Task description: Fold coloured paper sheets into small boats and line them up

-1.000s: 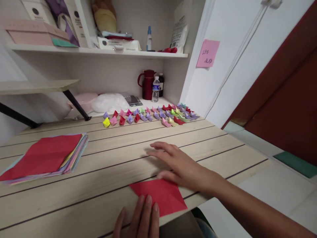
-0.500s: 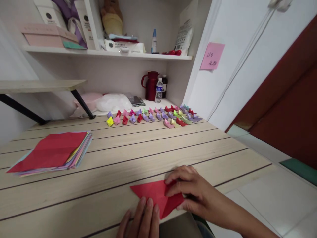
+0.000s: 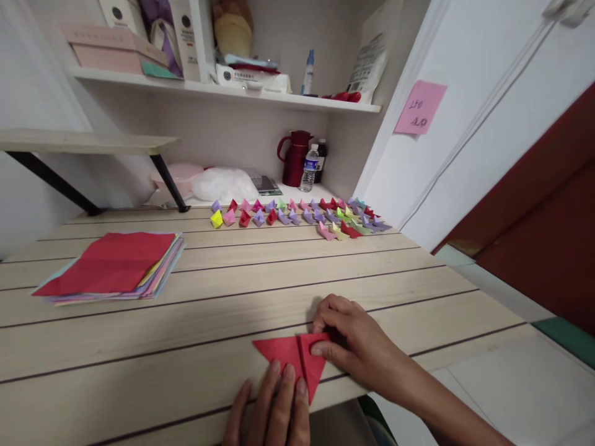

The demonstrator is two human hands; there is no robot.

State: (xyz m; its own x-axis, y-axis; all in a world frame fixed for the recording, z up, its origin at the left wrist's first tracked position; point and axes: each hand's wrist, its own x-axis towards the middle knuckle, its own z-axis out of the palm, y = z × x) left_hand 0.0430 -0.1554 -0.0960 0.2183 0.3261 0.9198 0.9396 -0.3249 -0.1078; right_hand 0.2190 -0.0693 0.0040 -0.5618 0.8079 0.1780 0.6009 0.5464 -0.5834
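A folded red paper triangle point(image 3: 290, 352) lies on the counter point(image 3: 186, 322) between both hands. The left hand point(image 3: 272, 412) rests flat and open, fingertips pressing the paper's near edge. The right hand point(image 3: 357, 344), fingers curled, pinches its right corner. A paper stack point(image 3: 111, 269) lies far left of the hands.

I can read only one marking for sure: the pink sticky note point(image 3: 419, 107) on the white wall, handwritten, with a top line that looks like "250". The line beneath is illegible to me. Print on the shelf boxes point(image 3: 186, 37) and the white bag point(image 3: 367, 62) is too small to read.
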